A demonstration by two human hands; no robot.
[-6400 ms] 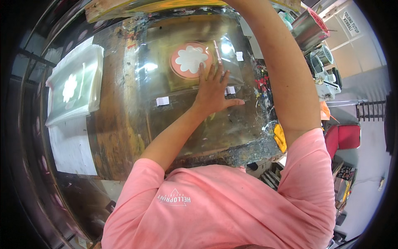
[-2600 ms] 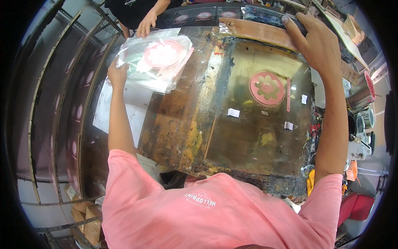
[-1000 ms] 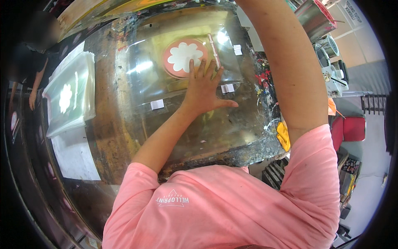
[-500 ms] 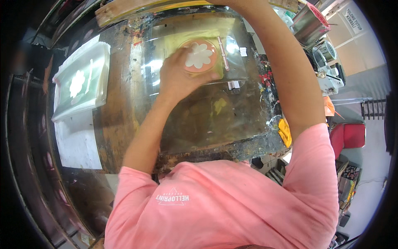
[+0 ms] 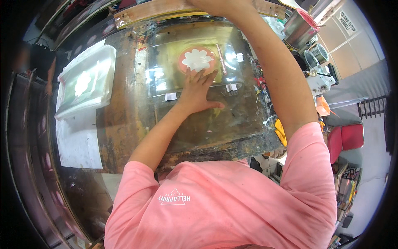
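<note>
left hand (image 5: 194,95) flat, fingers spread wide at the near edge of a glossy clear plastic sheet (image 5: 168,66) on the worktable (image 5: 120,133), whose scarred wood is paint-crusted; a scalloped white flower (image 5: 197,58) sits over a pink disc (image 5: 181,63). step judged: registering the sheet by the folded paper tabs (image 5: 170,96); next move calls for keeping it flat. right hand (image 5: 215,6) at the wooden frame bar (image 5: 155,9), grip cannot be told.
</note>
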